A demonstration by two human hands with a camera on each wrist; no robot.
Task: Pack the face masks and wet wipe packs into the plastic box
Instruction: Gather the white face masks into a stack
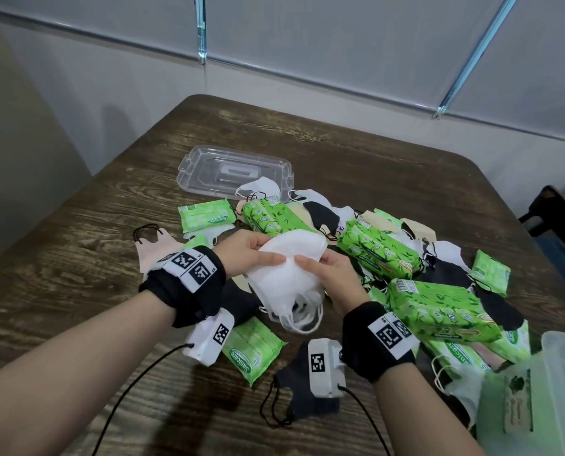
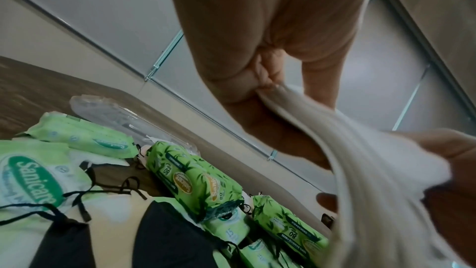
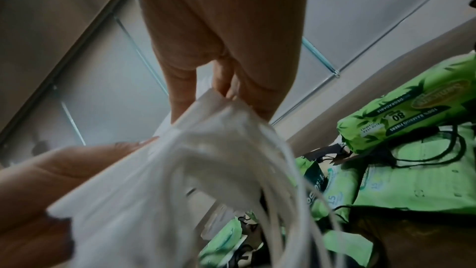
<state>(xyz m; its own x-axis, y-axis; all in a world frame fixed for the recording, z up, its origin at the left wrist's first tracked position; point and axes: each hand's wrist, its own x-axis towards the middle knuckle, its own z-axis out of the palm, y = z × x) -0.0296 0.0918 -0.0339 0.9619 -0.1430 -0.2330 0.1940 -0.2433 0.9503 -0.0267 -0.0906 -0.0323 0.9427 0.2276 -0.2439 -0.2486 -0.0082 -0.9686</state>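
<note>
Translucent plastic, the box (image 1: 557,383) sits at the near right corner of the wooden table (image 1: 77,232), with green packs showing inside it. Just left of it, near the front edge, a black face mask (image 1: 302,398) lies flat with its ear loops trailing, and a small green Sanicare wet wipe pack (image 1: 253,348) lies beside it, partly under the left wrist.

Above the middle of the table both hands hold a stack of white face masks (image 1: 287,271), its white ear loops hanging toward the person. The left hand (image 1: 251,255) grips the stack's left side, thumb on top and fingers curled beneath; the right hand (image 1: 332,274) pinches the right side the same way. From the left wrist view the layered white edges are clamped between thumb and fingers.

Behind and right of the hands spreads a heap of black, white and beige masks mixed with large bamboo-print wet wipe packs (image 1: 439,307). A beige mask (image 1: 152,255) lies toward the left edge. Farther back, the clear lid (image 1: 215,169) rests upside down near the middle, a white mask overlapping its near corner.
</note>
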